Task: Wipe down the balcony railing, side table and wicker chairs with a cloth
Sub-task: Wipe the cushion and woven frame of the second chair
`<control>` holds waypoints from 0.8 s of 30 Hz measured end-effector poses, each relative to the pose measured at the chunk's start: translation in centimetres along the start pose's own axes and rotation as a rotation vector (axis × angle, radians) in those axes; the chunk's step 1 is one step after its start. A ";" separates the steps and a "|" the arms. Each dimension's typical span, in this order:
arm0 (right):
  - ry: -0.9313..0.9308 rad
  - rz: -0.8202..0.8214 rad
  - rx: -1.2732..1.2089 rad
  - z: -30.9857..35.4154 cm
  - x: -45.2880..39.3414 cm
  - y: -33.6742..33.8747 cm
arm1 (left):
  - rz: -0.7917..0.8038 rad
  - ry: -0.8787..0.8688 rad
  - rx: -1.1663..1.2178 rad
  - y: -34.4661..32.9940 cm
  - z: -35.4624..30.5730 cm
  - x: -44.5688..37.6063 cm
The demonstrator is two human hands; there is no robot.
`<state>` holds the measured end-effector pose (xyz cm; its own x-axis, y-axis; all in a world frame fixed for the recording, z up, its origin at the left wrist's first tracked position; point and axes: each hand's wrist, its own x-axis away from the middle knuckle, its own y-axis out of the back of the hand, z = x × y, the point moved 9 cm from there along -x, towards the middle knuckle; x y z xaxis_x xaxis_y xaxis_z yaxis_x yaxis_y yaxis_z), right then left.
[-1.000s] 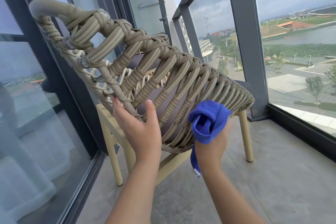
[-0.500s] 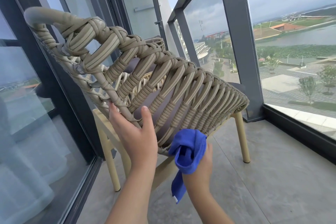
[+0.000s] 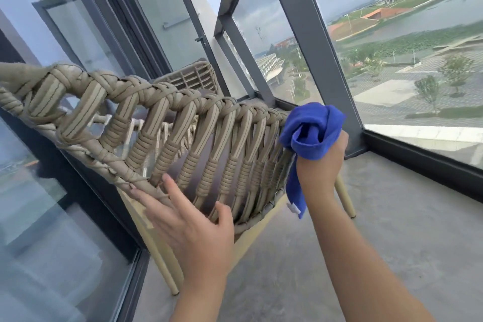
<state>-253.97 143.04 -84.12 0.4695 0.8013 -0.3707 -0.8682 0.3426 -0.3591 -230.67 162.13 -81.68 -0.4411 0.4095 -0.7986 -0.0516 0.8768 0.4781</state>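
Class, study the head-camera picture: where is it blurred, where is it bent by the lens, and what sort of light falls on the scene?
Head view: the wicker chair smears at its far-left end, while the blue cloth in the right hand stays crisp; the railing posts lean and splay from wide-angle distortion; overcast daylight, soft, with no hard shadows; the left glass door shows hazy reflections.

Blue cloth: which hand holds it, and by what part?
The right hand grips the bunched middle of the blue cloth; one end hangs loose below.

chair (image 3: 162, 138) left | railing (image 3: 311, 42) right, behind | second chair (image 3: 190, 78) beyond
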 end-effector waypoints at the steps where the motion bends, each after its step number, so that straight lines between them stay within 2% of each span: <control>1: -0.002 -0.012 -0.001 0.1 -1.0 -0.1 | 0.026 -0.028 -0.028 -0.1 -0.1 0.6; 2: 0.004 -0.007 0.006 0.0 -1.6 -0.4 | 0.054 -0.094 -0.062 -0.3 -0.6 1.4; 6: 0.003 0.030 -0.013 0.1 -1.6 -1.7 | 0.162 -0.608 -0.126 -1.1 -5.1 5.9; 11: -0.068 -0.014 -0.036 -0.4 -1.5 -1.7 | 0.162 -0.889 0.007 0.6 -12.4 0.7; 14: -0.277 -0.115 -0.137 -3.6 -2.6 -0.6 | 0.121 -1.083 -0.060 0.7 -19.0 -3.6; 17: -0.525 -0.202 -0.216 -8.0 -2.5 0.4 | 0.280 -1.037 -0.351 -3.0 -23.1 -7.0; 20: -0.775 -0.174 -0.136 -12.7 -0.4 1.0 | 0.456 -0.945 -0.676 -7.9 -23.7 -9.1; 24: -1.030 0.127 -0.135 -17.3 5.3 -1.5 | 0.644 -0.851 -0.856 -11.8 -22.4 -10.4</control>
<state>-247.39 138.27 -100.38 -0.0427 0.8796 0.4738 -0.8463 0.2202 -0.4851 -245.55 141.87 -70.89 0.0687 0.9815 -0.1785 -0.7185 0.1728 0.6738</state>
